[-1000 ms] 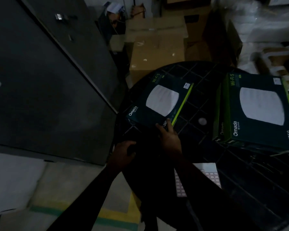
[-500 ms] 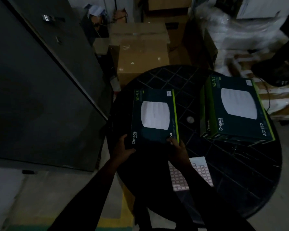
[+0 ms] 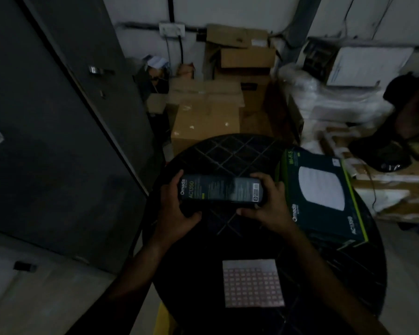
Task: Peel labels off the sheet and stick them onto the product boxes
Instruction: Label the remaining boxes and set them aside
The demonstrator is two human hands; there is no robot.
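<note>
Both hands on the near product box [image 3: 219,191], tipped up on edge so its narrow side panel ("Omada AC1350" print) faces the camera. It sits over the middle of the round black table [image 3: 232,151], whether it touches the tabletop I cannot tell.

Left hand [image 3: 173,211]: fingers curled round the box's left end, thumb tucked under the lower edge. Gripping the box.

Right hand [image 3: 267,204]: fingers wrapped over the box's right end, thumb pressed along the lower edge. Also gripping the box.

2nd product box [image 3: 324,197]: lies flat, face up, on the table just right of the held box, right hand's knuckles close to its left side. White disc picture on top, green stripes along the long edges. Its far-right corner hangs past the table rim.

Label sheet [image 3: 252,282]: flat on the table, nearer the person than the held box, between the 2 forearms. Grid of small pinkish labels, top strip of the sheet plain white. Neither hand touches it.

Behind the table: stacked cardboard cartons [image 3: 205,117]. Left of the table: dark grey metal cabinet [image 3: 46,141]. Right of the table: plastic-wrapped white bundles [image 3: 324,102]. Lighting is dim, small print unreadable.
</note>
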